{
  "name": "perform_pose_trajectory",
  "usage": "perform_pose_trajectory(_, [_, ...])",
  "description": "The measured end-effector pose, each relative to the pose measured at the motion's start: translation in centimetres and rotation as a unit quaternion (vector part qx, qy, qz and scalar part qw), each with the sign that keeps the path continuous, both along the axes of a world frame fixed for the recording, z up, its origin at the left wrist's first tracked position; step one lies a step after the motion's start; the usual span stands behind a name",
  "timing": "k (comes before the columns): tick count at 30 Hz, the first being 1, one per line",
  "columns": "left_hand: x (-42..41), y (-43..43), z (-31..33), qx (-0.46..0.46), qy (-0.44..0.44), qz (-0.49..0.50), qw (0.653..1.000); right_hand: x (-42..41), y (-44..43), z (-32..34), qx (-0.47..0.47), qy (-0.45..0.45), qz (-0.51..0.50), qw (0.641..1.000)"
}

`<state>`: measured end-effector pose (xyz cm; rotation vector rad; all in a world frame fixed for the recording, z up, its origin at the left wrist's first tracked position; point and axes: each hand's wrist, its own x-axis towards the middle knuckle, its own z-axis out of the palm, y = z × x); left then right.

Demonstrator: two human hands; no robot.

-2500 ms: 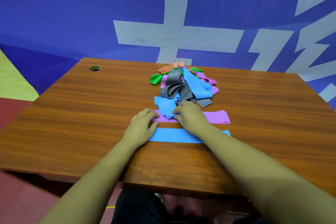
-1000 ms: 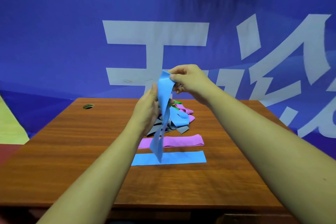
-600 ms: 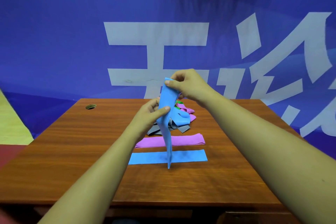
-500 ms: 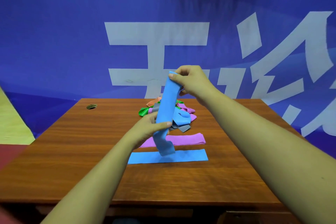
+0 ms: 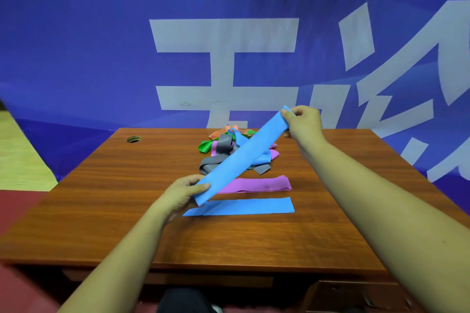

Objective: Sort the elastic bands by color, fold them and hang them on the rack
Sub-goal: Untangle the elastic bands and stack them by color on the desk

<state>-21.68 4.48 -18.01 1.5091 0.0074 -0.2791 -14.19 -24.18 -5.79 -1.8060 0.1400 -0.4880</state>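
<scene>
Blue band [image 5: 244, 155] taut between left hand [image 5: 178, 195] and right hand [image 5: 304, 122].

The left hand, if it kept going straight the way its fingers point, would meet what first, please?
Probably the purple band, lying flat just beyond the left hand, which grips the lower end of the held blue band. Depth is unclear, so it might pass above.

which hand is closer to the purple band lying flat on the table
Left. The left hand grips the low end of the held blue band just beside the purple band's left end. The right hand is raised beyond the pile, pinching the high end.
</scene>
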Motion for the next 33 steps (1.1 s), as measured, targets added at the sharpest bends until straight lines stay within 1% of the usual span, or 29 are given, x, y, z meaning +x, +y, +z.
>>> perform_pose_trajectory(3, [0.6,0.9,-0.8,-0.01,-0.015,0.086,0.996,-0.2,-1.0,-2.7,0.023,0.033,-0.003,0.999])
perform_pose_trajectory(5, [0.9,1.4,-1.2,0.005,-0.022,0.133,0.991,-1.0,-1.4,-4.7,0.045,0.065,-0.003,0.997])
perform_pose_trajectory(9, [1.2,2.3,-2.7,0.115,-0.013,0.166,0.979,-2.8,-2.0,-9.1,0.091,0.123,-0.016,0.988])
perform_pose_trajectory(11, [1.1,2.8,-3.4,0.169,-0.026,0.18,0.969,-3.5,-2.3,-11.4,0.086,0.152,-0.018,0.984])
perform_pose_trajectory(16, [0.8,3.0,-4.6,0.292,-0.064,0.168,0.939,-4.3,-2.7,-15.4,-0.006,0.217,-0.031,0.976])
perform_pose_trajectory(20, [0.5,2.6,-5.4,0.378,-0.083,0.163,0.908,-4.4,-2.4,-16.7,-0.094,0.215,-0.04,0.971])
perform_pose_trajectory(24, [0.4,2.2,-6.0,0.407,-0.111,0.177,0.889,-4.2,-2.3,-17.2,-0.157,0.209,-0.044,0.964])
perform_pose_trajectory(29, [0.8,2.2,-6.8,0.453,-0.119,0.169,0.867,-3.9,-1.9,-18.3,-0.222,0.212,-0.059,0.95])
perform_pose_trajectory(31, [0.8,2.1,-7.1,0.483,-0.128,0.16,0.851,-4.0,-1.6,-18.6,-0.244,0.205,-0.066,0.945])
perform_pose_trajectory(33, [0.7,2.1,-7.4,0.498,-0.123,0.157,0.844,-4.2,-1.4,-19.1,-0.271,0.188,-0.068,0.942])
